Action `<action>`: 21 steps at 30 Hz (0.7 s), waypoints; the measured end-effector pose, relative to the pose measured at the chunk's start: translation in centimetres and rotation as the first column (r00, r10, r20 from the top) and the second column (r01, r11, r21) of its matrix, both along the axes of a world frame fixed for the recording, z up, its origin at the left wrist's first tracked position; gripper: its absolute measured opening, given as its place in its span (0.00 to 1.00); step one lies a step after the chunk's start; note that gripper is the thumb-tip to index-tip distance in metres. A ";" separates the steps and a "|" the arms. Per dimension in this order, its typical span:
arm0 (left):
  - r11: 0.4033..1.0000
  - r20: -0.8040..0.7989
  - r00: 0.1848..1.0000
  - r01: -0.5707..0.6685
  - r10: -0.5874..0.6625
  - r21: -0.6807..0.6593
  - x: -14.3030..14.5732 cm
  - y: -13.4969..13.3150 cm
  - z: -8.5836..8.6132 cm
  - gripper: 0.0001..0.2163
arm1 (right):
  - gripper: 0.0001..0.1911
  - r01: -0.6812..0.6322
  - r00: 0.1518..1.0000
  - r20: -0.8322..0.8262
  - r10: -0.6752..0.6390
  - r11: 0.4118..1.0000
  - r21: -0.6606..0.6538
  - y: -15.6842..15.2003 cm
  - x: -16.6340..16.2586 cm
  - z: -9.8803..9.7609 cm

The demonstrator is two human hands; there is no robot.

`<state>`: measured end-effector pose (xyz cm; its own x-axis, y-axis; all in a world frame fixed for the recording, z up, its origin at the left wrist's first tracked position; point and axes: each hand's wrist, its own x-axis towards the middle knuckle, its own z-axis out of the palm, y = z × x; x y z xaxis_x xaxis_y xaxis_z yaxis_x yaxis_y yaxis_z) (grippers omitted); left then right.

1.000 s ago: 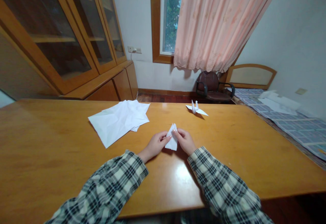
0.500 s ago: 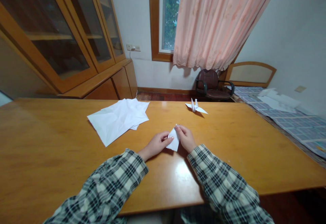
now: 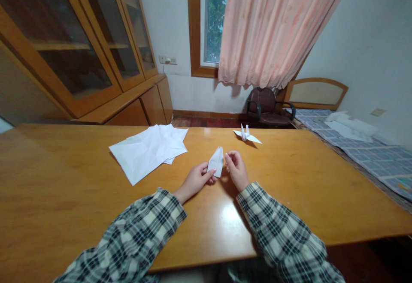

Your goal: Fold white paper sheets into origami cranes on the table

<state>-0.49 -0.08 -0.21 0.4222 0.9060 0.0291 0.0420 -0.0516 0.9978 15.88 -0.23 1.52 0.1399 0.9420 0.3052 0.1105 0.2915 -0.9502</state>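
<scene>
Between the thumb and fingers of my left hand [image 3: 199, 179] is a small piece of folded white paper [image 3: 216, 161], its pointed end turned up and away from me. My right hand [image 3: 236, 168] is just to the right of the paper, apart from it. Its fingers are curled, with thumb and index finger close together and nothing visible in them. Beyond my hands, a finished paper crane [image 3: 247, 135] stands on the table with its wings spread.
Creased white sheets [image 3: 148, 148] lie overlapping at the left on the wooden table [image 3: 280, 188]. Past the table's far edge are a dark red armchair [image 3: 265, 107] and a glass-door cabinet [image 3: 96, 60]. A bed [image 3: 360, 146] stands to the right.
My right hand has let go of the folded paper and moved slightly right. My left hand has raised the paper a little and turned its point upward.
</scene>
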 end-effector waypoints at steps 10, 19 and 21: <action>0.995 -0.002 0.997 -0.081 0.081 0.056 -0.1 0.3 0.3 0.16 | 0.10 -0.071 0.994 0.081 0.069 0.997 0.029 -0.2 -0.1 0.0; 0.997 0.017 0.998 -0.064 0.063 0.044 -0.1 0.3 0.2 0.18 | 0.11 -0.096 0.991 0.100 0.094 0.995 0.016 -0.2 -0.1 -0.2; 0.997 0.021 0.998 -0.064 0.063 0.040 -0.1 0.3 0.1 0.18 | 0.11 -0.094 0.991 0.096 0.093 0.996 0.007 -0.2 -0.1 -0.3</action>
<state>-0.57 0.25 -0.07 0.3625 0.9290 0.0744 0.0267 -0.0901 0.9956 15.75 -0.47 1.27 0.0214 0.9457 0.3242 0.1721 0.3160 -0.9330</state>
